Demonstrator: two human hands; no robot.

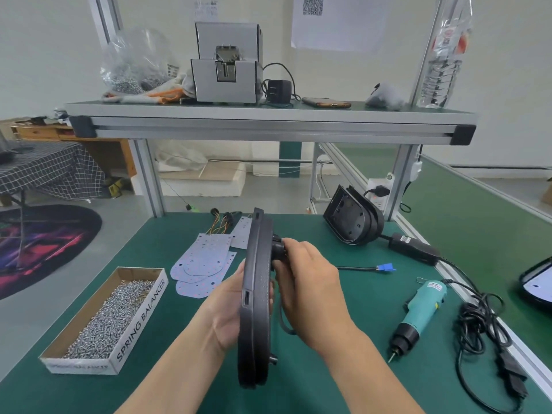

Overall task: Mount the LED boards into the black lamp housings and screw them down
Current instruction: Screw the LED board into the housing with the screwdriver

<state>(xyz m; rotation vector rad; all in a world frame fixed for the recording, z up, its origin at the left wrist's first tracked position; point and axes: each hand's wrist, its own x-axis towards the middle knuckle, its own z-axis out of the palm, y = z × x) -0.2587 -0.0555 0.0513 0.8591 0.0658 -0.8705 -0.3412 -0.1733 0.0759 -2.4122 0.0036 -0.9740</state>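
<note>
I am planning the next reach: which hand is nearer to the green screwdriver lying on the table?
Right. The right hand, gripping the back of the black housing, lies left of the screwdriver; the left hand is beyond the housing, farther away.

Black lamp housing (256, 297) edge-on; LED boards (203, 259) stacked flat.

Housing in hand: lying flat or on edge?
On edge: the black housing shows the camera its rim, with left hand and right hand holding opposite faces.
</note>
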